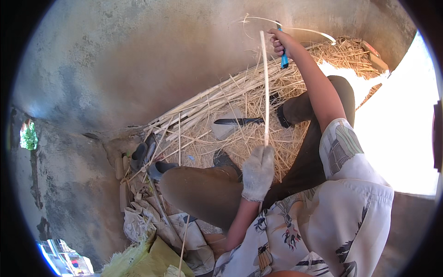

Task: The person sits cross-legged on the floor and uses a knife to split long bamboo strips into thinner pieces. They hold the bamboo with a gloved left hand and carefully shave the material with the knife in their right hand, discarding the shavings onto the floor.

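Strip [266, 92] is standing clamped in left hand [258, 173]; right hand [281, 43] is gripping blue tool [284, 60], perhaps risking slips through snagging.

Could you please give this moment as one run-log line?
left hand: gloved, holding pale strip | right hand: bare, gripping blue-handled tool | black knife: lying amid shavings

Loose shavings [288, 143] and long pale strips [203, 105] litter the floor [201, 161].

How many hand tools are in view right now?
2: a blue tool in the right hand, and a black knife lying partly over a pale slab. Others may be hidden under the shavings.
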`<state>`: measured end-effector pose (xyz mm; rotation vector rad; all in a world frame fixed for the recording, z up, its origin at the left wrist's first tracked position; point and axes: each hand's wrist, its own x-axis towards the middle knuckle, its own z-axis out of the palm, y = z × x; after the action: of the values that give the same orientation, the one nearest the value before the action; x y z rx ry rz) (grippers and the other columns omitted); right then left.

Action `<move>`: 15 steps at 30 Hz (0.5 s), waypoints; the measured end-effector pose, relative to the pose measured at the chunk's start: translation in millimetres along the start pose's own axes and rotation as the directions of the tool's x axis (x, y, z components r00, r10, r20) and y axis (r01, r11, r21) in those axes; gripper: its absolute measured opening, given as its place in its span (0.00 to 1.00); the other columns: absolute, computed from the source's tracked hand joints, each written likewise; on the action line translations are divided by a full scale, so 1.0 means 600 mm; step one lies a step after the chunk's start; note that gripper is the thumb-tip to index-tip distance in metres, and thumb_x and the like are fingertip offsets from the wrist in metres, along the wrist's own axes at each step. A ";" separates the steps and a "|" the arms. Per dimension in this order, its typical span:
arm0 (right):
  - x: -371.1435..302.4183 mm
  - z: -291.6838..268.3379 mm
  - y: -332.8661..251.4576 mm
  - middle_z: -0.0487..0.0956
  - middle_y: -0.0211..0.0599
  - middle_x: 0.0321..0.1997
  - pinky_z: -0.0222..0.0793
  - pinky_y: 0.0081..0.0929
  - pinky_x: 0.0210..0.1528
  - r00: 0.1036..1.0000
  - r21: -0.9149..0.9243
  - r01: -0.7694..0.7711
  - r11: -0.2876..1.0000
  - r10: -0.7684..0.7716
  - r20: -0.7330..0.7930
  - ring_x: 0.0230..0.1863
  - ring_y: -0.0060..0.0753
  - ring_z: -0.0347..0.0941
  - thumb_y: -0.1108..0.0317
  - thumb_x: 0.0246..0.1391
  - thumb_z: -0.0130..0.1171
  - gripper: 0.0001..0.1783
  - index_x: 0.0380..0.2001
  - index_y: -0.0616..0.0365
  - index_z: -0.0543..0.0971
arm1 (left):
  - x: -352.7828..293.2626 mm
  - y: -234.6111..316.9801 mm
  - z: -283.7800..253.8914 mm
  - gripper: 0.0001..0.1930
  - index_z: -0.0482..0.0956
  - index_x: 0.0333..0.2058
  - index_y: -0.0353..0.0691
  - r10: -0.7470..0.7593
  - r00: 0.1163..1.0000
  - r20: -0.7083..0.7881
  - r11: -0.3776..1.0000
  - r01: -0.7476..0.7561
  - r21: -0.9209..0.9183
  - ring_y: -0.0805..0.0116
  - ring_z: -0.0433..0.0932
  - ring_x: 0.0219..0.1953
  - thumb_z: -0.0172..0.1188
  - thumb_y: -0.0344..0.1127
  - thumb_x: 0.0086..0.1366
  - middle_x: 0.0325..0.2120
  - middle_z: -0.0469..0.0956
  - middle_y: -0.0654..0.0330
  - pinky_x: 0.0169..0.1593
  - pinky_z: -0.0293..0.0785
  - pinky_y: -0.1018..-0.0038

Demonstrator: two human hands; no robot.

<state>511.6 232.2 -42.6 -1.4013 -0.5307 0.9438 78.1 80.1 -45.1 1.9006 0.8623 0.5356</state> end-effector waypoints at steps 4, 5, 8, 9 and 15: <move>-0.093 0.067 -0.031 0.77 0.29 0.24 0.47 0.18 0.13 0.908 0.352 -0.197 0.915 0.034 0.419 0.11 0.10 0.49 0.31 0.56 0.56 0.41 0.46 0.66 0.79 | 0.003 0.027 -0.014 0.12 0.74 0.31 0.37 -0.287 0.954 0.085 0.870 0.297 -0.394 0.72 0.69 0.18 0.54 0.38 0.73 0.16 0.67 0.63 0.24 0.66 0.71; -0.111 0.078 -0.045 0.75 0.27 0.24 0.47 0.17 0.13 0.916 0.360 -0.151 0.921 -0.007 0.402 0.11 0.10 0.49 0.35 0.57 0.58 0.39 0.46 0.66 0.79 | 0.001 0.002 -0.004 0.11 0.75 0.33 0.37 -0.242 0.969 0.050 0.926 0.246 -0.288 0.65 0.71 0.21 0.55 0.38 0.72 0.19 0.69 0.57 0.27 0.69 0.68; -0.145 0.088 -0.073 0.73 0.24 0.23 0.47 0.15 0.13 0.930 0.339 0.006 0.941 -0.130 0.345 0.11 0.08 0.50 0.44 0.58 0.63 0.32 0.46 0.66 0.79 | 0.002 -0.022 0.000 0.11 0.76 0.35 0.37 -0.007 1.000 0.018 0.998 0.008 -0.065 0.54 0.74 0.26 0.54 0.39 0.72 0.24 0.72 0.50 0.33 0.71 0.62; -0.142 0.082 -0.072 0.74 0.24 0.24 0.48 0.14 0.13 0.932 0.298 0.065 0.952 -0.165 0.324 0.12 0.08 0.50 0.47 0.59 0.64 0.29 0.46 0.66 0.79 | 0.003 -0.020 0.001 0.11 0.76 0.35 0.37 -0.003 1.000 0.026 0.998 0.004 -0.061 0.52 0.74 0.27 0.54 0.39 0.72 0.24 0.73 0.49 0.34 0.71 0.61; -0.107 0.056 -0.060 0.75 0.21 0.25 0.47 0.14 0.15 0.956 0.278 0.126 0.952 -0.191 0.221 0.14 0.08 0.52 0.62 0.61 0.64 0.16 0.45 0.63 0.80 | -0.001 0.020 -0.001 0.13 0.77 0.36 0.36 -0.089 0.996 0.030 0.996 0.090 -0.019 0.46 0.77 0.31 0.53 0.41 0.73 0.27 0.74 0.45 0.36 0.71 0.59</move>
<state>458.1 203.3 10.7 -0.9950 -0.6689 1.0216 81.4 76.1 -34.0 1.8375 0.9154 0.4600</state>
